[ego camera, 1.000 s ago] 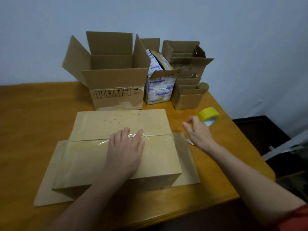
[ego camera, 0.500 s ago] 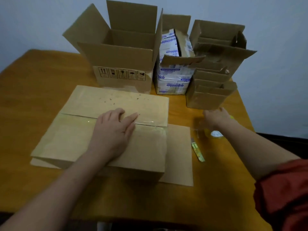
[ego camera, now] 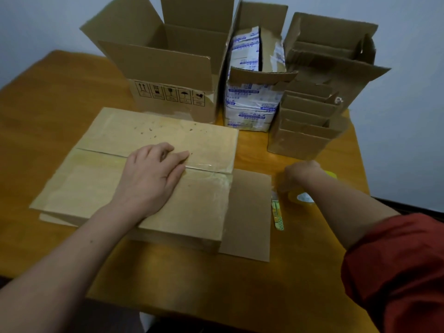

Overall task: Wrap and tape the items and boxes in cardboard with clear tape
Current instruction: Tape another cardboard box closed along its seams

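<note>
A flat cardboard-wrapped parcel [ego camera: 197, 207] lies on the wooden table [ego camera: 57, 109], its two top flaps meeting at a seam covered with clear tape. My left hand [ego camera: 153, 174] presses flat on that seam, fingers straight. A cardboard sheet [ego camera: 249, 212] sticks out from under the parcel on the right. My right hand [ego camera: 300, 174] is blurred over the yellow-cored roll of clear tape [ego camera: 304, 197] to the right of the parcel; its grip is unclear. A yellow-green utility knife [ego camera: 277, 216] lies beside the sheet.
Behind the parcel stand a large open carton [ego camera: 168, 92], an open box of white-and-blue packs [ego camera: 252, 102], and a stack of small open cartons [ego camera: 310, 131]. The table's right edge runs just past the tape roll. A pale wall rises behind.
My right hand has gone down onto the tape roll beside the knife. My left hand has stayed on the seam. The camera has moved closer and tilted down.
</note>
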